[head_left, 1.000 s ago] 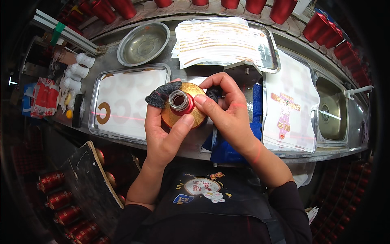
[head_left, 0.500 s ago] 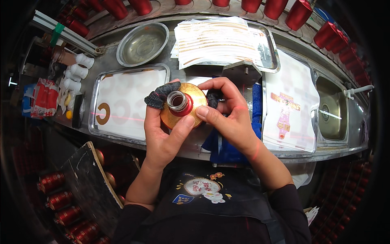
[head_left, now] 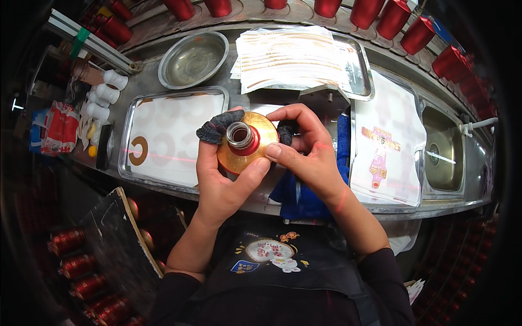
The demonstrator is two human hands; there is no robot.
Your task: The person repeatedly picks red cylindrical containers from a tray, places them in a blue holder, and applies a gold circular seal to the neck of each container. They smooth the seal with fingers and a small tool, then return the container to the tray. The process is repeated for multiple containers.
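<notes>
Between my hands is a red bottle point(head_left: 252, 142) with a gold ring-shaped decal on its shoulder, its threaded silver neck pointing up toward me. My left hand point(head_left: 220, 168) wraps the bottle's left side, thumb pressing the near edge of the gold shoulder; a dark fabric cover sits on one finger. My right hand point(head_left: 307, 144) grips the right side, its thumb on the gold surface and index finger curved along the far rim; dark fabric shows on a finger there too. The bottle's body below the shoulder is hidden.
A tray point(head_left: 126, 155) with a white decal sheet and one gold C-shaped piece lies left. Behind are a metal bowl point(head_left: 194, 61) and striped sheets point(head_left: 291, 60). To the right lie a blue cloth point(head_left: 342, 146), printed sheets point(head_left: 383, 157) and a sink point(head_left: 443, 149). Red bottles point(head_left: 391, 22) line the conveyor.
My left thumb has slid slightly right and up along the gold shoulder. Both hands keep hold of the bottle. Red bottles on the conveyor have shifted along the line.
</notes>
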